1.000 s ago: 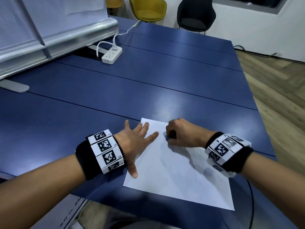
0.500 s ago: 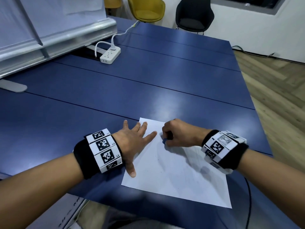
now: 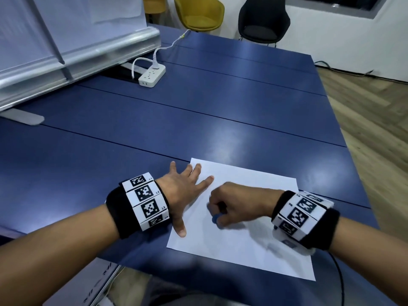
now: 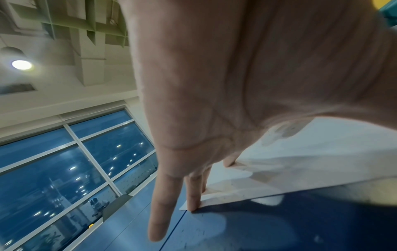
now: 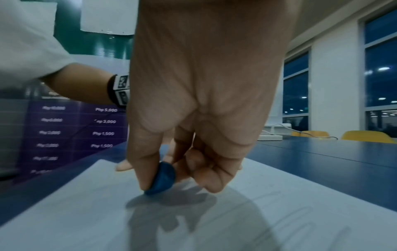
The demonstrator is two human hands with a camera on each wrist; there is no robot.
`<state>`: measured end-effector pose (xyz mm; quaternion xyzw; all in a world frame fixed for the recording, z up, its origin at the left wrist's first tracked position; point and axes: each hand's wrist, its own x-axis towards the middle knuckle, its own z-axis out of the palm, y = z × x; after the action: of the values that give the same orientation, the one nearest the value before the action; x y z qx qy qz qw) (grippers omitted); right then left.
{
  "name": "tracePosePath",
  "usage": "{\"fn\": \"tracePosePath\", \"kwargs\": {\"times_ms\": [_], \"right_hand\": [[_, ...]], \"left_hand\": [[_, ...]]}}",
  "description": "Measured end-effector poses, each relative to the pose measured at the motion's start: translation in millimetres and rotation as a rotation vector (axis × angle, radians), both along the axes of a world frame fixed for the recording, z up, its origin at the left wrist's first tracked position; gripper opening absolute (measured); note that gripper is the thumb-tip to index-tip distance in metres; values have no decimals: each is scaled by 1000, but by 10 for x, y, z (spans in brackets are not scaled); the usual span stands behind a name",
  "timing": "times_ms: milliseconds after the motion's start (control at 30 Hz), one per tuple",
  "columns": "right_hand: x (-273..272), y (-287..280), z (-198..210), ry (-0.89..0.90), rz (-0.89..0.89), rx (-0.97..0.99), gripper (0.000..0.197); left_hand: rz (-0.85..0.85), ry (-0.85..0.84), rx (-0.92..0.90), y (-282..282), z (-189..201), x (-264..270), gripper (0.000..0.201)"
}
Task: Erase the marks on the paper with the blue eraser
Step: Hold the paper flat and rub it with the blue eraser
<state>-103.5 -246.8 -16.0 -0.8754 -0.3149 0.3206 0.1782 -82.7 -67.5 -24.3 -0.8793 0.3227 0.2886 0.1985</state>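
A white sheet of paper [image 3: 247, 246] lies on the blue table [image 3: 198, 133] near its front edge. My right hand [image 3: 236, 202] pinches a small rounded blue eraser [image 3: 215, 218] and presses its tip onto the sheet's left middle; the right wrist view shows the eraser [image 5: 162, 176] between thumb and fingers, touching the paper [image 5: 107, 212]. Faint pencil lines [image 5: 285, 219] run across the sheet to the right. My left hand [image 3: 183, 191] lies flat with spread straight fingers on the paper's left edge; its fingertips [image 4: 194, 202] press the far corner.
A white power strip [image 3: 152, 77] with its cable sits far back on the table beside a rolled banner stand [image 3: 72, 54]. Yellow and black chairs [image 3: 263, 18] stand beyond the far edge. The table's right edge drops to wooden floor [image 3: 371, 120].
My right hand with the eraser has slid down the sheet toward me, from near its top edge to its left middle. The left hand has stayed pressed on the paper.
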Motion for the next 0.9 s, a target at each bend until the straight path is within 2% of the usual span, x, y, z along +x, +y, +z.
{"fn": "tracePosePath", "kwargs": {"times_ms": [100, 267, 433, 500, 600, 633, 800, 900], "right_hand": [[81, 32, -32, -98, -87, 101, 10], [-237, 166, -73, -14, 72, 87, 12], [265, 15, -13, -247, -120, 66, 15], [174, 27, -33, -207, -103, 68, 15], [-71, 89, -53, -19, 11, 42, 14], [-32, 72, -40, -17, 3, 32, 13], [429, -205, -10, -240, -259, 57, 13], [145, -152, -1, -200, -155, 67, 20]], "left_hand": [[7, 1, -21, 12, -5, 3, 156], [26, 24, -22, 37, 25, 1, 156], [19, -3, -22, 42, 27, -24, 155], [25, 3, -35, 51, 31, -22, 155], [33, 23, -47, 64, 31, -11, 155], [28, 24, -51, 67, 23, -6, 155], [8, 1, -52, 51, -34, -2, 156], [2, -22, -47, 26, -49, -4, 158]]}}
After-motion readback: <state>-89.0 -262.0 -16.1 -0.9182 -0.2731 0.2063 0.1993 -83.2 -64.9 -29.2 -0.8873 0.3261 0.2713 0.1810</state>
